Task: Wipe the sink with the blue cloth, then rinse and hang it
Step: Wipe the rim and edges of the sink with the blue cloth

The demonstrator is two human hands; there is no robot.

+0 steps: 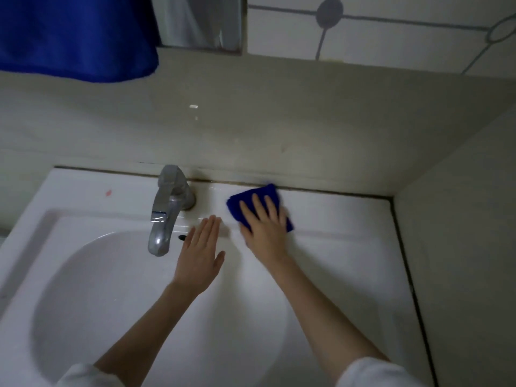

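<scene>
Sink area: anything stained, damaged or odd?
Yes. A small pink-red smear sits on the sink rim left of the faucet. Dark grime lines the seam between sink and wall behind the faucet. The faucet spout carries a crinkled shiny patch, possibly tape.

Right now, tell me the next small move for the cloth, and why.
Probably slide the blue cloth rightward along the sink's back ledge. The right hand presses flat on it just right of the tap, against the dark seam, and the left hand lies open between cloth and tap, so the way right is the freer one.
</scene>
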